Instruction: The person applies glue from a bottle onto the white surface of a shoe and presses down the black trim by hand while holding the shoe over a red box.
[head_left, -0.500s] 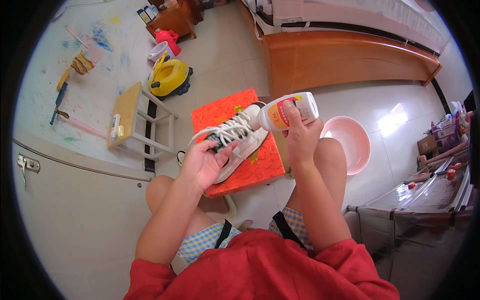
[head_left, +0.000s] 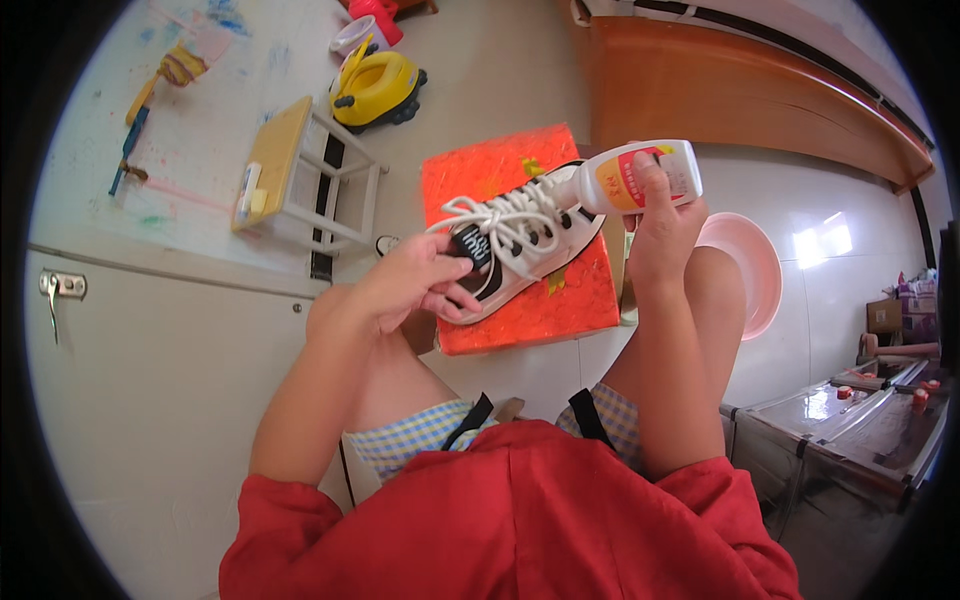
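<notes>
The left hand (head_left: pixel 425 283) pinches the black tongue tab (head_left: pixel 471 247) of a shoe (head_left: pixel 548 262) between its thumb and fingers, the other fingers loosely curled beside the collar. The shoe, off-white and black, lies just to the right of that hand, its toe end slanting away toward the right hand (head_left: pixel 660 205), on a box (head_left: pixel 578 303) with a bright orange-red top, which serves as the table between the person's knees. Thick white laces (head_left: pixel 515 222) are tied in a bow, their loops just beyond the left fingertips. The right hand is wrapped around a white bottle (head_left: pixel 612 188) with a red and yellow label, thumb along its upper side. The bottle is tilted over, its narrow end pointing left from the hand, over the front of the laces; whether it touches them I cannot tell. To the right of the right hand, past the knee, a pink basin (head_left: pixel 768 285) sits on the floor. Well beyond the left hand and to its left stands a stool (head_left: pixel 283 150) with white legs; farther off is a yellow toy (head_left: pixel 385 85).
</notes>
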